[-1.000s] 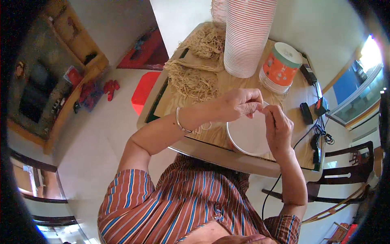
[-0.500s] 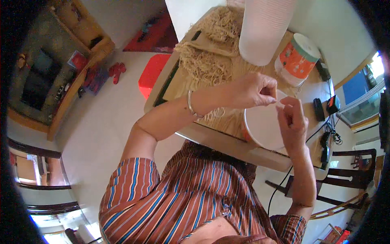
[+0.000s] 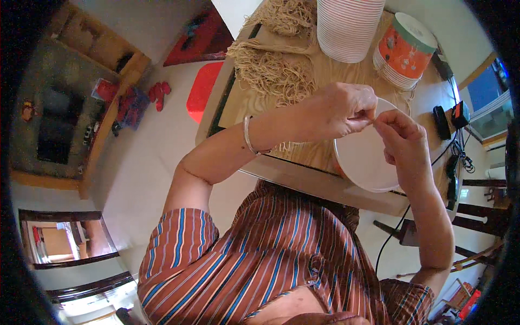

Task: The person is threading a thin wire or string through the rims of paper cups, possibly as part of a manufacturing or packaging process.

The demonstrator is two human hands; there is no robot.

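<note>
My left hand (image 3: 352,111), with a bangle on its wrist, is closed in a pinch. Its fingertips meet those of my right hand (image 3: 403,138), which is pinched too. What lies between the fingers is too small to make out. Just below both hands is a round white tub (image 3: 364,160), its open mouth facing up, with a little orange on its outer side. Tangled tan strands (image 3: 273,70) lie on the wooden table (image 3: 311,157) beyond my left forearm, and a second heap of strands (image 3: 290,17) is farther back.
A tall stack of white tubs (image 3: 349,32) stands at the back. Beside it sits an orange and green stack of tubs (image 3: 405,49). Black adapters (image 3: 441,123) and cables (image 3: 465,149) run along the right edge. A red stool (image 3: 203,92) is left of the table; a dark chair (image 3: 482,216) is at right.
My right hand has come up against my left fingertips, and its fingers have closed into a pinch. The view has shifted slightly, so the table's things appear higher and the tub farther right.
</note>
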